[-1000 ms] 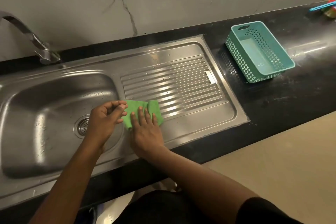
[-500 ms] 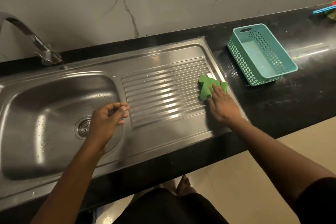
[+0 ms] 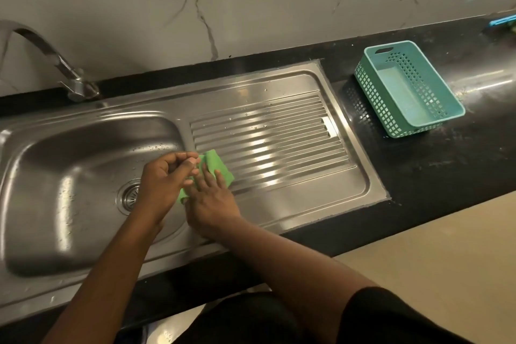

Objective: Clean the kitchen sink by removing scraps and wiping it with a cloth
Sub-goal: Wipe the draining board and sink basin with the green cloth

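Back from the far right end of the drainboard (image 3: 268, 145), the right hand (image 3: 212, 201) has swept the green cloth (image 3: 216, 165) toward the drain (image 3: 131, 195) over the past half second. It now presses the cloth flat with straight, spread fingers just right of the drain, where the ribbed steel meets the lip of the sink (image 3: 69, 176) basin. The cloth lies crumpled under the palm, its upper corner showing beyond the fingertips and a small fold showing at the wrist side.

The left hand (image 3: 162, 184) has barely shifted. It hovers just right of the drain, beside the right hand, its fingers curled in toward the thumb with nothing visible between them; its knuckles overlap the cloth's left edge in this view.

Water droplets speckle the steel beyond and to the right of the drain. A curved tap (image 3: 67, 72) rises behind the drain, to its left. Well to the right of the drain, a teal perforated basket (image 3: 374, 103) sits on the black countertop (image 3: 446, 176).
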